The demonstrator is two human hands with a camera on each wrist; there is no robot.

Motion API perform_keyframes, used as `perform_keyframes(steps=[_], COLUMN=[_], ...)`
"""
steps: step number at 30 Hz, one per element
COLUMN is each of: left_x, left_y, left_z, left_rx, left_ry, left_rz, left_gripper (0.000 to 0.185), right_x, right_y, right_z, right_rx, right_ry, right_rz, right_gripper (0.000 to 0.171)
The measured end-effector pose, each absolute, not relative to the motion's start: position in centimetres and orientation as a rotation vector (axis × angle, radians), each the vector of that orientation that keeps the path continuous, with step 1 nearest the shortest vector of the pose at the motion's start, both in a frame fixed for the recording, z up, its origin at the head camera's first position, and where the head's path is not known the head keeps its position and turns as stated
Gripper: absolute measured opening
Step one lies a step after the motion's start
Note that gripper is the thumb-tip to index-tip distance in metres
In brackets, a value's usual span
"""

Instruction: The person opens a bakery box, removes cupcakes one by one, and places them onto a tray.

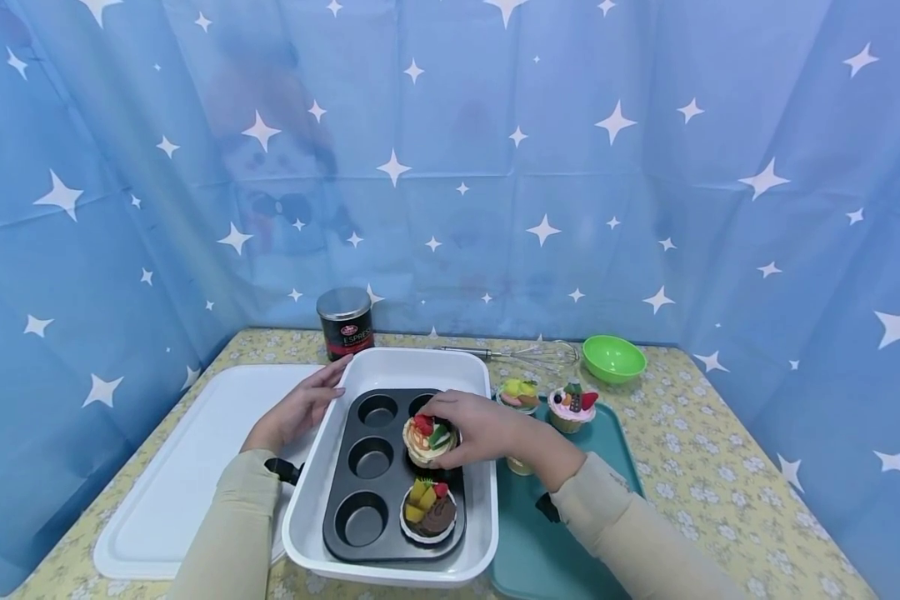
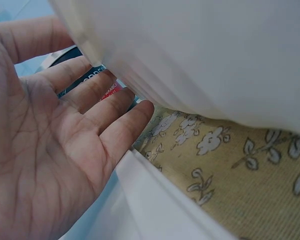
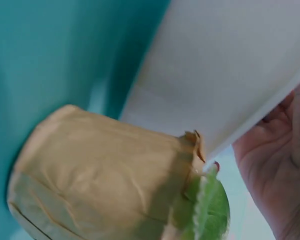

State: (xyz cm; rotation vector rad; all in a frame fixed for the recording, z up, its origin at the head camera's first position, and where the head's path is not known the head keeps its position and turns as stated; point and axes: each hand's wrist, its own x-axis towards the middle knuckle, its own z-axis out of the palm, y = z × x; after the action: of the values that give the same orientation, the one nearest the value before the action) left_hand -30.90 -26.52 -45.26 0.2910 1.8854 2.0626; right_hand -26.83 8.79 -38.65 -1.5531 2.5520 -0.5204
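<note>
My right hand point(image 1: 480, 429) holds a toy cupcake point(image 1: 418, 450) topped with cream and red and green fruit, over the right column of a dark muffin tin point(image 1: 348, 477). A chocolate cupcake point(image 1: 432, 518) with yellow pieces sits in that tin's front right cup; the left column's cups are bare. The tin lies inside a white rectangular tub point(image 1: 390, 572). At the tub's left side, my left hand point(image 1: 303, 408) grips the rim, thumb over it and fingers point(image 2: 117, 130) along the outer wall. In the right wrist view, the tub wall partly hides my right hand point(image 3: 275, 155).
On the teal tray point(image 1: 540, 542) at right stand a pink cupcake point(image 1: 572, 406), a yellow-topped one point(image 1: 519, 393) and a brown-wrapped one point(image 3: 105, 175). Behind are an espresso tin point(image 1: 347, 329), a whisk point(image 1: 528, 354) and a green bowl point(image 1: 613, 360). A white lid point(image 1: 195, 467) lies left.
</note>
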Motion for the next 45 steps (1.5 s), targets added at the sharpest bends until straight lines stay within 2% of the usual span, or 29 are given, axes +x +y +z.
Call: perform_keyframes(steps=[26, 45], left_x=[-30.9, -30.9], left_y=[-26.5, -26.6], left_z=[-45.3, -45.3], left_rx=[0.337, 0.378], left_ry=[1.882, 1.928], left_rz=[2.059, 2.025], left_gripper=[0.068, 0.068], right_x=[-26.8, -26.8], right_y=[10.3, 14.0], right_z=[-37.1, -35.3], right_rx=[-1.579, -1.509], right_ry=[2.564, 2.754], right_rz=[-0.640, -0.602], right_gripper=[0.068, 0.066])
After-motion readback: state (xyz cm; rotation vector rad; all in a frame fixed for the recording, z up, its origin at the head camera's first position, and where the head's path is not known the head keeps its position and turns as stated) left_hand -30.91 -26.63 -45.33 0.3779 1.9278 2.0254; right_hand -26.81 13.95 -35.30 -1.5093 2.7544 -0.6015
